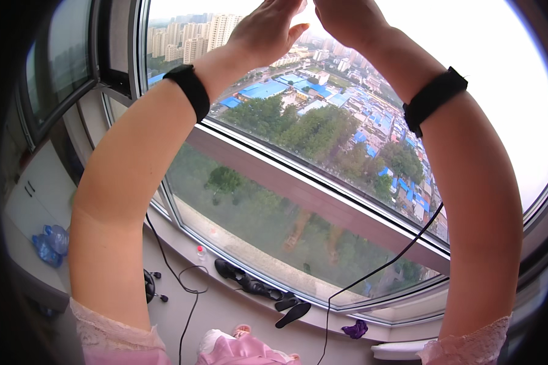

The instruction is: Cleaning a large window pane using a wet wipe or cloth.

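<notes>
Both arms reach up in front of a large window, each with a black strap around the forearm. My left hand [267, 32] is at the top centre, its thumb pointing towards the other hand and its fingertips cut off by the top edge. Close to its right is my right hand [349, 20], bent at the wrist, with its fingers mostly out of the picture. No object shows between the hands. The window pane [310, 127] lies beyond them, with buildings, trees and blue roofs outside.
Black shoes [255, 287] and a dark insole [293, 315] lie along the low window ledge, near a small red-capped bottle [201, 252] and a purple cloth [355, 329]. Black cables [164, 255] hang at both sides. A wheeled chair base [151, 286] and a white cabinet [41, 182] stand left.
</notes>
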Demonstrator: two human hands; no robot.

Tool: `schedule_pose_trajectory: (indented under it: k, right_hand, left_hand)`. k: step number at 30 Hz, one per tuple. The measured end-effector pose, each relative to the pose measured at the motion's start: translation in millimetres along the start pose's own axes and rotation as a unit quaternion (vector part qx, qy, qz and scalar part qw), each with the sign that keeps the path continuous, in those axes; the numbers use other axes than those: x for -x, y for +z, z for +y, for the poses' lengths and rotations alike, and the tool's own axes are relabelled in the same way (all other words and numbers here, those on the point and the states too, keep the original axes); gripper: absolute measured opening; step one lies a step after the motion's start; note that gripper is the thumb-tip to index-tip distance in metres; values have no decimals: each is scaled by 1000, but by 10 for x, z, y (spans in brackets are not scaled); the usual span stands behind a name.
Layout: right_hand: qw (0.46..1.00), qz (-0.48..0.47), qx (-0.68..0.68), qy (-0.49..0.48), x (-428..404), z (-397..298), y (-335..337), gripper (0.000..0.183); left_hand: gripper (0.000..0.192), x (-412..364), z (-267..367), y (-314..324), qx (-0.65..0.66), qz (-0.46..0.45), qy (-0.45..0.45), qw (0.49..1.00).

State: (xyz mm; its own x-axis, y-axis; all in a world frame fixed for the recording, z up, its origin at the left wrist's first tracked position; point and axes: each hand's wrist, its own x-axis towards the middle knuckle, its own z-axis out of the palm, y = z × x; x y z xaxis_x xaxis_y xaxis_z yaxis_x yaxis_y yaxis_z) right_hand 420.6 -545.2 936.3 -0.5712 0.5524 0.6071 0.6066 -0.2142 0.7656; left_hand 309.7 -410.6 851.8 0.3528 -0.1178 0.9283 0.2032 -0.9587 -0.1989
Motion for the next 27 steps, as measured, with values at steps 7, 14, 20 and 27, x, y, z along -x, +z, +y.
schedule_pose_trajectory:
  k: [7,14,20,27]
  right_hand:
    - [994,-77,45,-58,584,-438,49,46]
    - [984,-160,-28,-78,1227,-712,-208,51]
    - [966,-236,-89,-59,1851,-873,-591,54]
    - [946,-303,-103,47,2708,-1004,-1154,54]
  left_hand:
    - [65,754,337,225,39,48,0,998]
    - [64,1297,1011,408,133,8,-66,989]
    - [66,1642,1558,523,177,-52,-72,980]
    - [67,1656,2311,579,204,-119,-68,969]
